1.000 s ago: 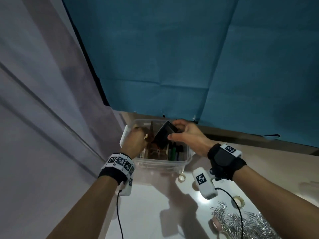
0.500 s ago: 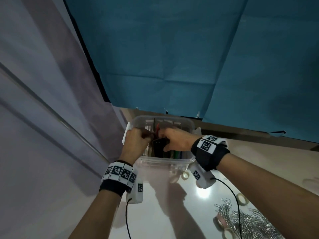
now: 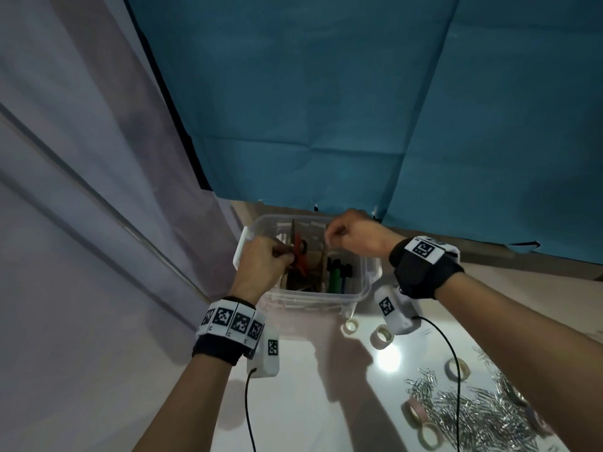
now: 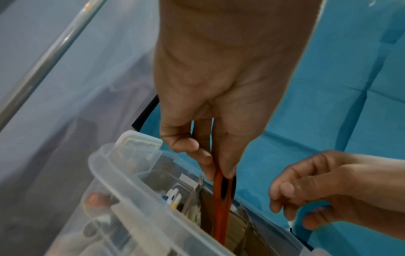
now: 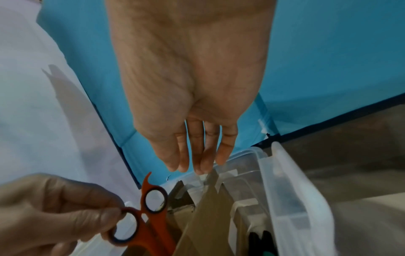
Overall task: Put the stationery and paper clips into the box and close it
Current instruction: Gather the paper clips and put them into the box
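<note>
A clear plastic box (image 3: 365, 288) stands open at the table's far edge, holding pens (image 3: 336, 275) and brown cardboard (image 5: 208, 216). My left hand (image 3: 261, 265) is at the box's left side and pinches a handle ring of the orange scissors (image 3: 298, 252), which stand blades down inside it. The left wrist view shows my fingertips (image 4: 228, 173) on the scissors (image 4: 220, 216). My right hand (image 3: 346, 234) hovers over the box's far side, holding nothing. Its fingers (image 5: 203, 161) hang down by the cardboard's top edge. A heap of paper clips (image 3: 473, 415) lies near right.
Several tape rolls (image 3: 381, 336) lie on the white table (image 3: 293, 402) between the box and the clips. A blue cloth (image 3: 326, 125) hangs right behind the box. A pale curtain (image 3: 81, 190) fills the left. Wrist-camera cables (image 3: 453, 370) trail over the table.
My right hand lowered a black object into the box and has come up without it. My left hand stayed at the box's left side.
</note>
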